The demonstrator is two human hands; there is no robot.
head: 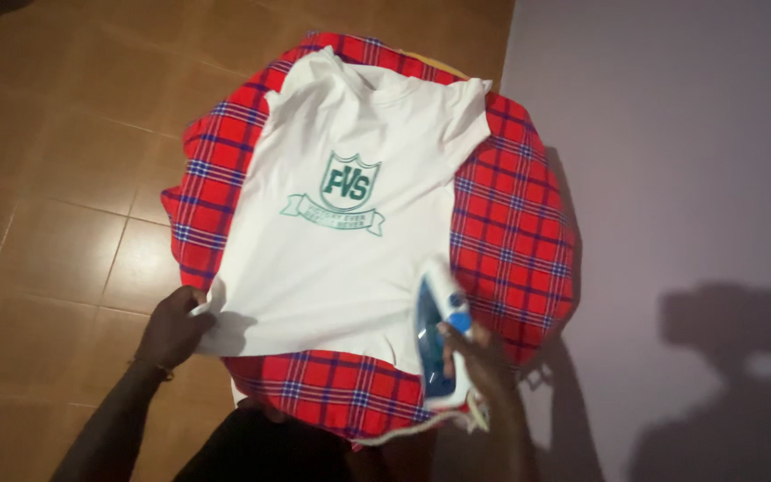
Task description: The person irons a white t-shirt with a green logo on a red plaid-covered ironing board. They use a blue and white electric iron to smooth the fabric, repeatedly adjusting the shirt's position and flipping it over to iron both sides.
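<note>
A white t-shirt (341, 250) with a green crest and ribbon print lies spread flat on a red checked cloth (510, 223) that covers a round surface. My left hand (176, 326) pinches the shirt's lower left hem at the cloth's edge. My right hand (484, 361) grips the handle of a blue and white iron (437, 308). The iron rests at the shirt's lower right corner, its tip pointing up toward the shirt's middle.
Brown tiled floor (64, 178) lies to the left of the covered surface. A pale wall (671, 134) rises on the right, with shadows of my head and arm on it. A white cord (421, 428) trails below the iron along the cloth's near edge.
</note>
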